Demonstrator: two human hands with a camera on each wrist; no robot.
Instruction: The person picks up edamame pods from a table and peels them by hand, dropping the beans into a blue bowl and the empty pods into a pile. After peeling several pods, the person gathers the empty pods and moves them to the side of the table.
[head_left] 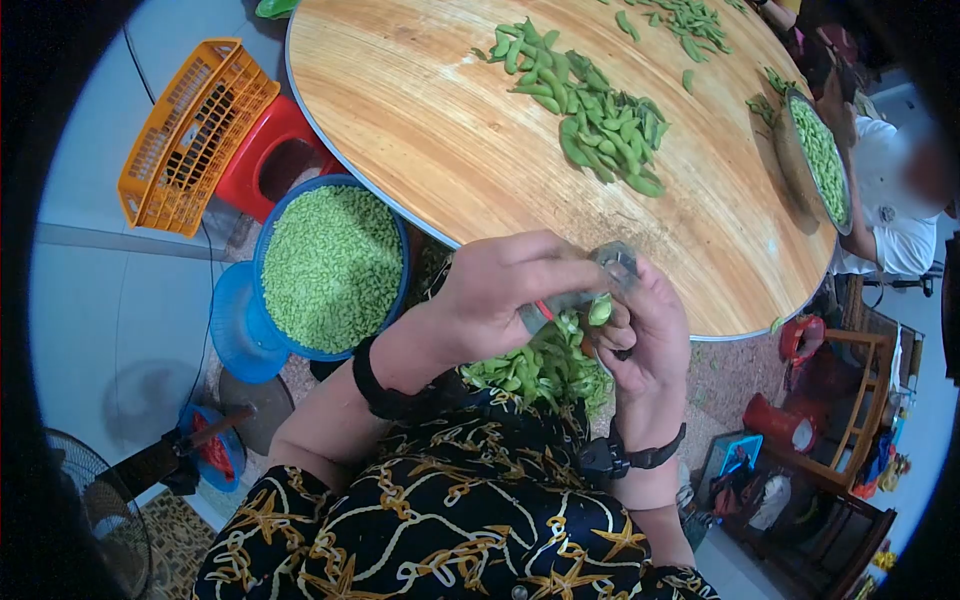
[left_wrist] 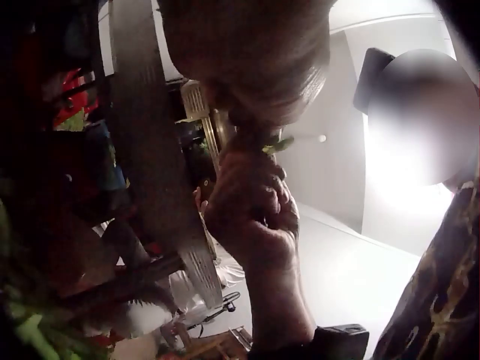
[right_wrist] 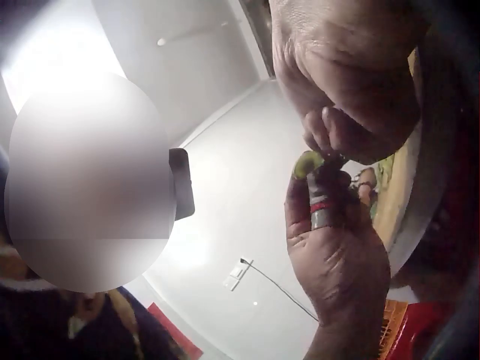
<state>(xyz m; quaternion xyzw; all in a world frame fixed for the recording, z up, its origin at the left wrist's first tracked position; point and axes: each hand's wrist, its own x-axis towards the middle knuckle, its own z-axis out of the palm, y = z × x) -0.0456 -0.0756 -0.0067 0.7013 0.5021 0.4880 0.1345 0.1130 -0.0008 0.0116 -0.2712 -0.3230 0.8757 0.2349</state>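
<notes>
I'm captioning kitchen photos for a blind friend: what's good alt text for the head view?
A person's left hand and right hand pinch a green pod beside a wooden table with loose pods; a blue basin holds shelled beans.

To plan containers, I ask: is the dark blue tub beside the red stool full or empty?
Nearly full: shelled green beans cover the dark blue tub, close to its rim.

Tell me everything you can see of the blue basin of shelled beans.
The blue basin is round and open-topped, apparently plastic, with a smooth rim. It looks upright, filled broadly with small, pale green beans, partly in shadow. It is left of the person, beside the wooden table, with a red stool behind it and a lighter blue tub against its left side. Its base is hidden.
</notes>
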